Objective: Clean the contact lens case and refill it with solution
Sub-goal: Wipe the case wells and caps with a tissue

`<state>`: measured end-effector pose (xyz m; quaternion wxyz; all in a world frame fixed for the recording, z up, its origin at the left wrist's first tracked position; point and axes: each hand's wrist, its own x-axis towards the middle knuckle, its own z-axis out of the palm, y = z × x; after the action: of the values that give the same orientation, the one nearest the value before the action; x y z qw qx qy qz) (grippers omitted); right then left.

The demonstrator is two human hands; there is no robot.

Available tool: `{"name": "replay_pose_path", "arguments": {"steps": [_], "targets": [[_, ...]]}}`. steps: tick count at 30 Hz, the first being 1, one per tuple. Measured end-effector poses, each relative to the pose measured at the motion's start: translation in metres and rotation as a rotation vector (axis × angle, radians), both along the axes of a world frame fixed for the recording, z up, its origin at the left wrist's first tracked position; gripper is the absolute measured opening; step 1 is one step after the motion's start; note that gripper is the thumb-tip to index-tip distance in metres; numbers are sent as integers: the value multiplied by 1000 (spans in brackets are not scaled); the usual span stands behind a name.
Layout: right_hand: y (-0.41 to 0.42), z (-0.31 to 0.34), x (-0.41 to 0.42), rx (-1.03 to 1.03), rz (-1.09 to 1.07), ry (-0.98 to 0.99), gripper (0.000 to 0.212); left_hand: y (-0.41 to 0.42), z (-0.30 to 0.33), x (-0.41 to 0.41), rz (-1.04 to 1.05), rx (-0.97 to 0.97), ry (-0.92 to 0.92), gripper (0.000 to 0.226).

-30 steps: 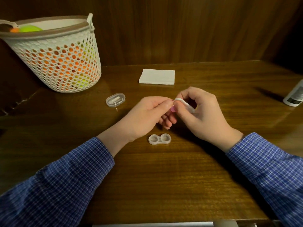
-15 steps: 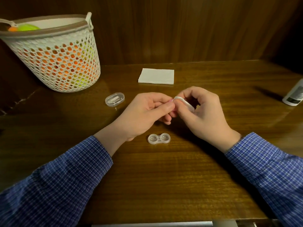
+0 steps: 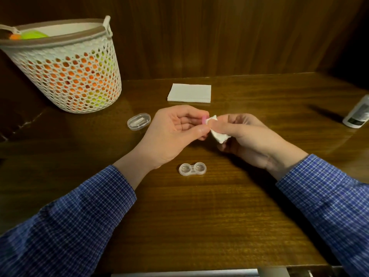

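Observation:
The clear contact lens case [image 3: 192, 169] lies open on the wooden table, both wells uncovered, just below my hands. My left hand [image 3: 175, 132] pinches a small pink cap [image 3: 204, 120] between thumb and fingers. My right hand [image 3: 245, 134] holds a crumpled white tissue [image 3: 217, 134] pressed against that cap. Both hands hover above the table, a little behind the case. A white solution bottle [image 3: 357, 113] lies at the far right edge.
A folded white napkin [image 3: 189, 93] lies behind my hands. A small clear oval box [image 3: 139, 121] sits left of my left hand. A white mesh basket [image 3: 65, 66] with orange and green things stands at the back left. A wooden wall closes the back.
The tissue in my right hand has unfolded and now shows as a crumpled wad against the pink cap. Both hands have stayed above the case, shifting only slightly.

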<state>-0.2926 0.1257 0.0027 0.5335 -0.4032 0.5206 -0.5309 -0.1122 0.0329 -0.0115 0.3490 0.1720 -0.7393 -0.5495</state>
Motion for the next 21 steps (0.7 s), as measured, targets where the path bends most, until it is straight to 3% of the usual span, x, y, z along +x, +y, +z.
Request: {"name": "replay_pose_path", "arguments": {"steps": [2, 4, 9, 15, 17, 21], "targets": [[-1, 0, -4, 15, 72, -128, 20, -2, 1, 0, -27, 59, 14, 31], [-2, -3, -6, -37, 90, -97, 11, -3, 2, 1, -54, 107, 19, 31], [1, -5, -9, -297, 108, 245, 13, -9, 6, 8, -192, 209, -157, 28], [4, -5, -5, -415, 60, 520, 26, -11, 10, 13, -362, 402, -280, 24], [4, -6, -2, -390, 38, 416, 26, -10, 11, 12, -342, 365, -229, 24], [0, -8, 6, -112, 66, -114, 15, -5, 13, 7, -171, 135, -59, 27]]}}
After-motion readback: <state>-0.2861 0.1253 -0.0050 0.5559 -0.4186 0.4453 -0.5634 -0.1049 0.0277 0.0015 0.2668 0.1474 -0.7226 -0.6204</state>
